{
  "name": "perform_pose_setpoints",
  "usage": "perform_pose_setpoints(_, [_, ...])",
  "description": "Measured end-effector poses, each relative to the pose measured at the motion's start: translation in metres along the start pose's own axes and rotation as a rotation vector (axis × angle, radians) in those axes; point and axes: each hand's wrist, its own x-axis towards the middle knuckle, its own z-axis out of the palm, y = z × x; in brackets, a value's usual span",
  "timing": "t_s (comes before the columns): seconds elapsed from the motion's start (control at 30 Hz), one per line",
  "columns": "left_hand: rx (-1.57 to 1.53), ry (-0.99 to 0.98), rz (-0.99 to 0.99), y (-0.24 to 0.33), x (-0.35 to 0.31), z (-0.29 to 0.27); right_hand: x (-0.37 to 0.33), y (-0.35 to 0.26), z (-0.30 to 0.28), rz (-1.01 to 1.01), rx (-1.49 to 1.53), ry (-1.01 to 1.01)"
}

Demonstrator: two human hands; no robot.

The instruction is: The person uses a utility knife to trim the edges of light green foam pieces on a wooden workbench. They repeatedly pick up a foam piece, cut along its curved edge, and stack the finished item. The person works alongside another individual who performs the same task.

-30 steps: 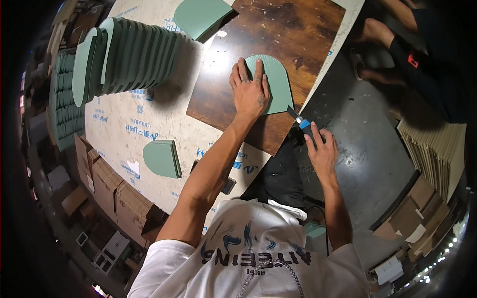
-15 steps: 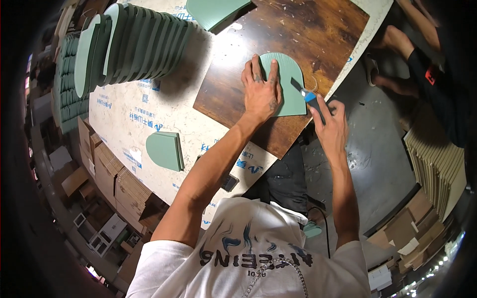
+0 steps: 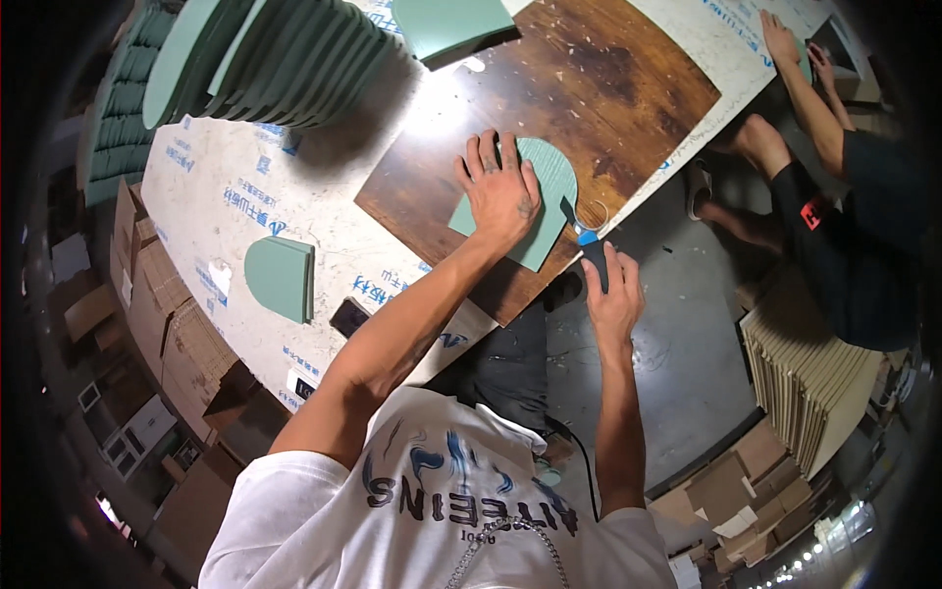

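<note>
Near the centre of the frame a green arch-ended panel (image 3: 556, 182) lies on a dark brown board (image 3: 638, 88), turned so that its straight edge faces the lower left. The left hand (image 3: 500, 201) rests palm down on it, fingers slightly spread and gripping nothing, covering much of its middle. Right of centre, the right hand (image 3: 615, 294) is curled around a knife (image 3: 589, 241) with a blue collar — its fingers hide part of the handle — and the blade meets the panel's right edge. A thin curled strip (image 3: 593, 202) loops just beside the blade.

The brown board sits on a white printed table (image 3: 211, 187). A tall stack of green panels (image 3: 314, 69) fills the upper left, blocking the tabletop behind it, with another green stack (image 3: 116, 128) farther left. One more green piece (image 3: 456, 22) overlaps the board's edge at top centre; a small green pile (image 3: 278, 279) lies left of centre. The left forearm crosses the table beside a dark phone (image 3: 349, 317).

Folded cardboard (image 3: 191, 363) crowds the left edge. At upper right a co-worker's hand (image 3: 779, 41) shows over the table's far side; pale boards (image 3: 810, 383) stand lower right — cardboard pieces (image 3: 731, 491) below them.
</note>
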Motion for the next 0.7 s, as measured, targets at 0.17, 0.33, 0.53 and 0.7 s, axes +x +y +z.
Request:
perform_pose_setpoints(0.17, [-0.041, -0.025, 0.041, 0.002, 0.000, -0.001, 0.014, 0.013, -0.006, -0.069, -0.111, -0.012])
perform_pose_setpoints(0.33, [-0.049, 0.002, 0.070, 0.001, -0.003, -0.002, 0.025, 0.024, -0.003, -0.162, -0.117, -0.053])
perform_pose_setpoints(0.53, [-0.037, -0.017, 0.066, -0.001, -0.001, -0.001, 0.086, 0.016, 0.012, -0.230, -0.125, -0.050])
perform_pose_setpoints(0.7, [-0.106, -0.060, 0.292, -0.008, 0.021, -0.004, 0.077, 0.013, 0.000, -0.121, -0.095, -0.131])
